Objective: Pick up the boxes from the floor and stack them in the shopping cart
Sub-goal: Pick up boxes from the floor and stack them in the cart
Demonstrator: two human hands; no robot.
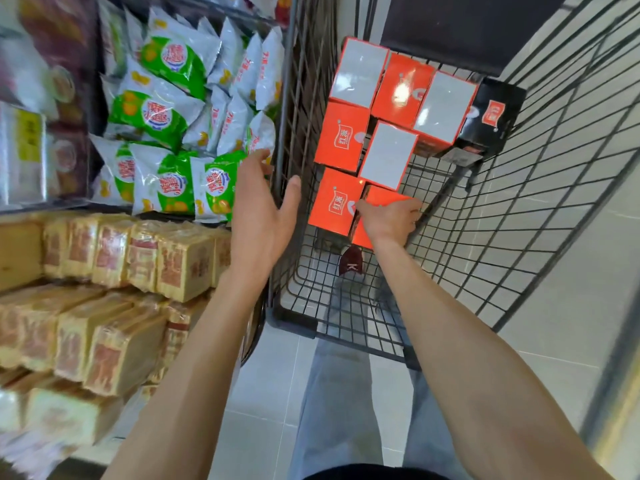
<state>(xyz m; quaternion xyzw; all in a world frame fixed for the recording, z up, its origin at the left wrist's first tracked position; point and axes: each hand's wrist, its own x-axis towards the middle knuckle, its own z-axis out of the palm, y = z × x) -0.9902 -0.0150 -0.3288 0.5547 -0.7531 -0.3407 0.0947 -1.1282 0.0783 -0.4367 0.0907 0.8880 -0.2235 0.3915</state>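
The right hand [393, 218] is clamped over the top of an orange box [382, 196] at the near end of the wire shopping cart [519, 216]. It would do best to press the box flush against the neighbouring orange box [335, 202] before letting go, while the left hand [261, 209] hovers spread and empty by the cart's left wall. The cart shows seven orange boxes, the held one included, and one black box [493, 114].

The right hand [391, 216] gripped an orange box [382, 196] low in the black wire cart [519, 209], just beside other orange boxes [341, 140]. The left hand [259, 209] had its fingers spread by the cart's left wall. Green snack bags [162, 109] sat on the left.
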